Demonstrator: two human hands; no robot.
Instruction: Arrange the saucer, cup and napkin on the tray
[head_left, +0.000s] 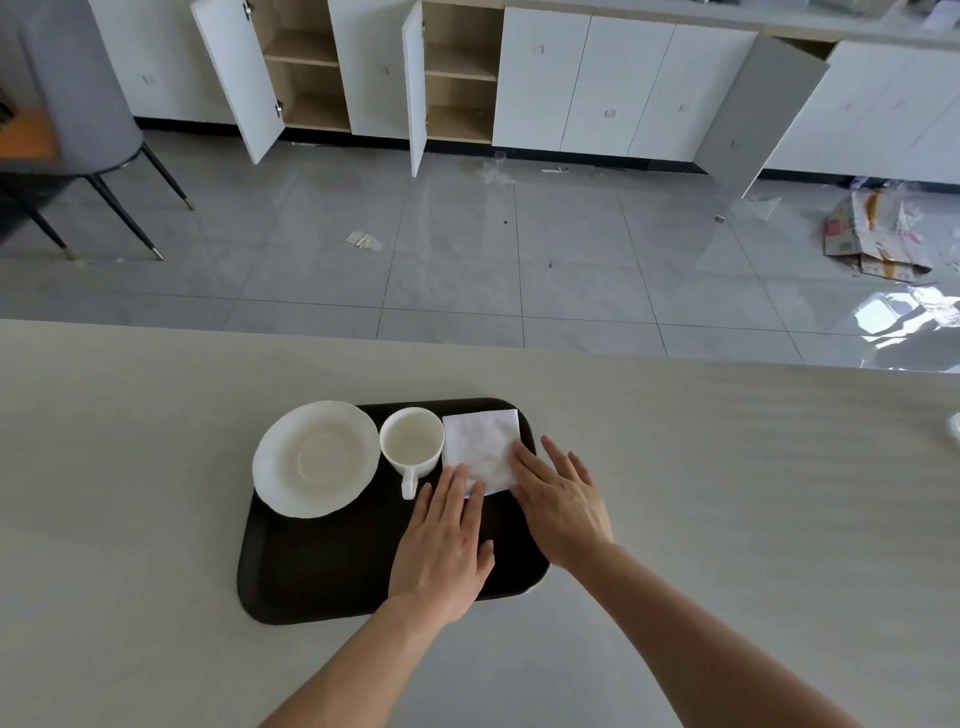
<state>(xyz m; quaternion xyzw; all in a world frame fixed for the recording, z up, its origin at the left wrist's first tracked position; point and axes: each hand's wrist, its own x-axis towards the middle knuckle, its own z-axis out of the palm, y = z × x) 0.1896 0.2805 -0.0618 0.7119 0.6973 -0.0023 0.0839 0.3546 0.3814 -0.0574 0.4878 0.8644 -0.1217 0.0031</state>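
Note:
A dark tray (322, 561) lies on the pale table. The white saucer (316, 458) rests on the tray's far left corner, overhanging its edge. Right beside it stands the white cup (411, 440), upright and empty, handle pointing toward me. The white napkin (480, 447) lies flat on the tray's far right part. My left hand (444, 545) lies flat over the tray with its fingertips on the napkin's near edge. My right hand (563, 501) is flat too, its fingertips pressing the napkin's near right corner. Neither hand grips anything.
The table (727, 493) ends at a far edge, with grey tiled floor beyond. A small white object (955, 428) shows at the table's right edge. Chairs stand far left, white cabinets with open doors at the back.

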